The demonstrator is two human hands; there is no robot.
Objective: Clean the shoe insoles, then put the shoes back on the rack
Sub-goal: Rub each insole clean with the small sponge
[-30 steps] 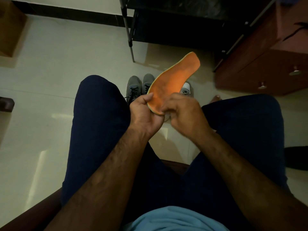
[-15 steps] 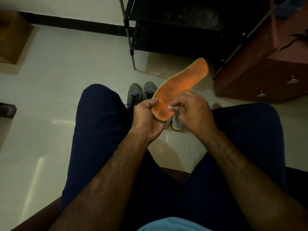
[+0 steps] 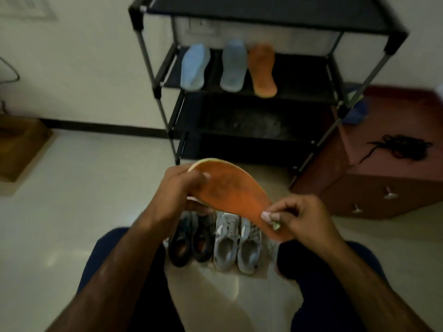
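Insole (image 3: 232, 192) turned since a second ago: then stood toe-up from both hands bunched at heel, now lies crosswise, bowed, above shoes (image 3: 226, 245) on floor. Left hand (image 3: 179, 190) grips one end, fingers curled round it; right hand (image 3: 302, 219) pinches other end. Reads as last check before shelving. Orange face, dark smudges mid-sole, pale rim. Three insoles (image 3: 233, 65) already lie on rack (image 3: 263, 10) shelf.

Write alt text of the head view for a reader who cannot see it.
Left hand and right hand hold a bent orange insole by its ends. Below stand two pairs of shoes; three insoles lie on a black rack.
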